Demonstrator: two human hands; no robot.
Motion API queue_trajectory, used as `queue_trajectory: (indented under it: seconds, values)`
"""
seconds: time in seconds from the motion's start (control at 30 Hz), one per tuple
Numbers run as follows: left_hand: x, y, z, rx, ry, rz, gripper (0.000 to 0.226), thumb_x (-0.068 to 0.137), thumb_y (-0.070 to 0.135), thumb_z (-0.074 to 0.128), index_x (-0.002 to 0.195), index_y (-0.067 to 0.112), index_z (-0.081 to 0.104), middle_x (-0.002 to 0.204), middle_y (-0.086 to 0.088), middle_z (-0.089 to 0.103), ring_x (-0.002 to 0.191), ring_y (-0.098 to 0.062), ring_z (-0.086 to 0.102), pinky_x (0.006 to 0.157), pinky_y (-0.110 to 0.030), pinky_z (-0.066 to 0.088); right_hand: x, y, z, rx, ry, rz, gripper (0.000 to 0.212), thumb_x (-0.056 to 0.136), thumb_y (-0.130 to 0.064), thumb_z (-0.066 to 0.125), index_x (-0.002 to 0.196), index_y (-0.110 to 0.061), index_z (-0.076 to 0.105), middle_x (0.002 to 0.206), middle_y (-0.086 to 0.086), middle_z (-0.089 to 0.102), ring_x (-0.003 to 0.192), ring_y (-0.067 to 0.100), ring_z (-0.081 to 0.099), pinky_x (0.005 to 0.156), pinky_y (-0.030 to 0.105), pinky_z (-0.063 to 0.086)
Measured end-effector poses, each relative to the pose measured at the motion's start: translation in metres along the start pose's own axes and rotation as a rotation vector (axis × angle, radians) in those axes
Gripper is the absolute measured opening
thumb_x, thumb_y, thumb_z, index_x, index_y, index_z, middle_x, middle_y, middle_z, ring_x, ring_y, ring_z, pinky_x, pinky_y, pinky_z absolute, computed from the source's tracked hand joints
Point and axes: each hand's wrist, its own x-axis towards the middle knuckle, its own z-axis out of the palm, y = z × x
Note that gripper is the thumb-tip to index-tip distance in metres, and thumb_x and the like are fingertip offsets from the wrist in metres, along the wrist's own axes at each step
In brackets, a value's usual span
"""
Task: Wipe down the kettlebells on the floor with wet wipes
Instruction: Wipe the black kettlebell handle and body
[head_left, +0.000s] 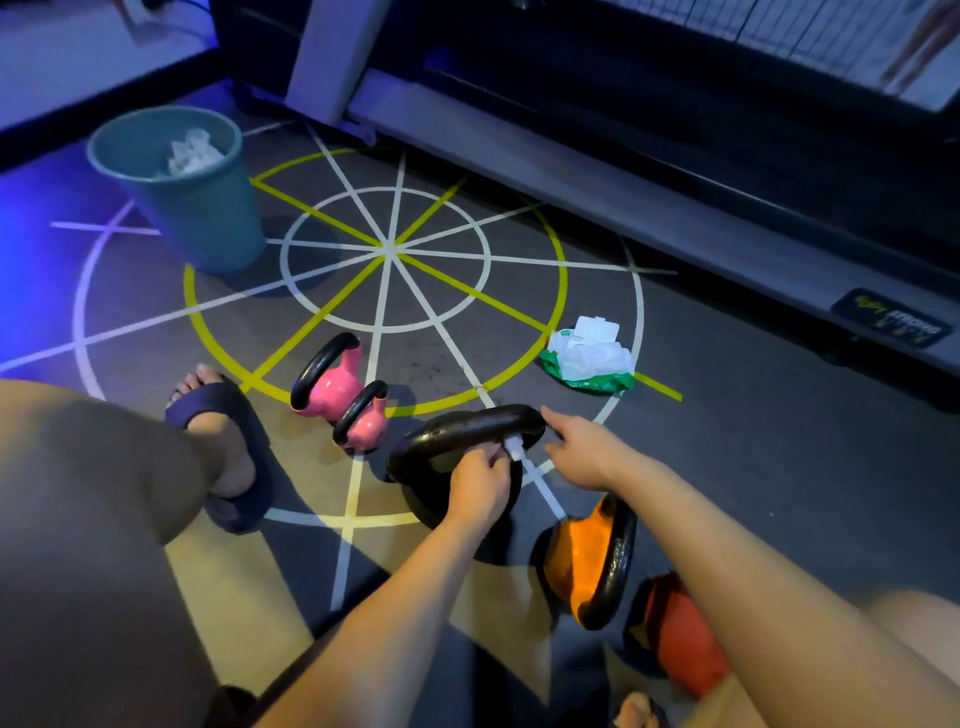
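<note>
While pinching the small white wet wipe (514, 449) in the left hand (478, 484), rub along the handle of the large black iron kettlebell (462, 423) toward the right hand (584, 454), grip there indiscernible.

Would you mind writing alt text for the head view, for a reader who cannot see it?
A left hand pinches a white wipe against a black kettlebell's handle; the right hand touches the handle's end. Nearby: two pink kettlebells, an orange kettlebell, a wipes pack and a teal bin.
</note>
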Motion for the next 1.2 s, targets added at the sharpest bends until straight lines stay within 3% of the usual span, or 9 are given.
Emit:
queue_trajectory:
  seconds: [0.13,0.23,0.43,0.6,0.83,0.93,1.03,1.13,1.2]
  values:
    - [0.002,0.005,-0.002,0.668,0.027,0.24,0.022,0.101,0.022,0.044,0.11,0.022,0.064,0.114,-0.006,0.068,0.113,-0.03,0.061,0.087,-0.036,0.046,0.008,0.002,0.003,-0.004,0.039,-0.016,0.056,0.102,-0.022,0.04,0.156,-0.026,0.027,0.15,0.011,0.047,0.137,0.033,0.043,0.108,0.04,0.041]
    - [0.009,0.01,0.0,0.781,-0.015,0.202,0.025,0.102,0.025,0.041,0.119,0.026,0.06,0.127,-0.008,0.061,0.124,-0.034,0.053,0.097,-0.036,0.042,0.013,0.005,0.0,0.017,0.055,-0.025,0.053,0.101,-0.02,0.042,0.153,-0.029,0.034,0.148,0.01,0.05,0.133,0.032,0.047,0.105,0.04,0.044]
    - [0.016,0.003,0.016,0.784,0.094,0.115,0.031,0.103,0.02,0.041,0.124,0.019,0.065,0.12,-0.009,0.069,0.122,-0.031,0.058,0.106,-0.037,0.04,0.014,0.005,-0.004,0.02,0.046,-0.034,0.052,0.102,-0.017,0.039,0.153,-0.027,0.035,0.147,0.012,0.05,0.136,0.033,0.042,0.108,0.039,0.041]
    - [0.007,0.013,0.026,0.278,0.184,-0.079,0.031,0.102,0.021,0.047,0.109,0.002,0.07,0.108,-0.019,0.071,0.115,-0.038,0.06,0.1,-0.039,0.045,0.014,-0.001,-0.007,0.037,0.053,-0.013,0.047,0.1,-0.015,0.038,0.146,-0.025,0.047,0.139,0.016,0.056,0.125,0.035,0.052,0.098,0.04,0.048]
    - [0.004,0.018,0.032,-0.5,0.187,-0.272,0.013,0.094,0.009,0.06,0.099,0.009,0.072,0.104,-0.015,0.071,0.097,-0.03,0.069,0.079,-0.033,0.053,0.008,-0.012,-0.004,0.111,0.088,0.039,0.056,0.092,-0.007,0.038,0.14,-0.031,0.054,0.127,0.017,0.061,0.105,0.036,0.06,0.084,0.038,0.053]
    - [0.001,0.022,0.031,-0.86,0.154,-0.356,0.023,0.093,-0.002,0.059,0.112,0.007,0.068,0.108,-0.015,0.074,0.103,-0.03,0.069,0.089,-0.038,0.056,0.002,-0.011,-0.001,0.164,0.103,0.053,0.061,0.091,-0.005,0.036,0.142,-0.034,0.051,0.135,0.015,0.058,0.11,0.035,0.059,0.087,0.038,0.053]
    - [-0.006,0.026,0.021,-1.21,0.061,-0.419,0.034,0.1,-0.005,0.047,0.132,0.004,0.057,0.126,-0.021,0.066,0.106,-0.025,0.067,0.092,-0.03,0.055,-0.003,-0.009,0.003,0.197,0.103,0.064,0.058,0.093,-0.011,0.039,0.146,-0.034,0.047,0.14,0.013,0.055,0.112,0.033,0.059,0.082,0.031,0.051]
    - [-0.014,0.02,0.005,-1.351,-0.022,-0.44,0.031,0.103,-0.003,0.042,0.126,0.015,0.055,0.125,-0.018,0.065,0.106,-0.023,0.065,0.104,-0.035,0.046,-0.011,-0.008,0.007,0.252,0.101,0.075,0.06,0.091,-0.013,0.04,0.146,-0.037,0.046,0.139,0.007,0.057,0.106,0.029,0.062,0.075,0.027,0.049]
    - [-0.018,0.016,-0.006,-1.421,-0.047,-0.469,0.028,0.103,-0.003,0.042,0.118,0.018,0.054,0.119,-0.016,0.065,0.106,-0.024,0.064,0.101,-0.037,0.048,-0.016,-0.005,0.011,0.3,0.1,0.083,0.064,0.09,-0.006,0.039,0.146,-0.036,0.046,0.14,-0.001,0.058,0.113,0.024,0.061,0.084,0.027,0.052]
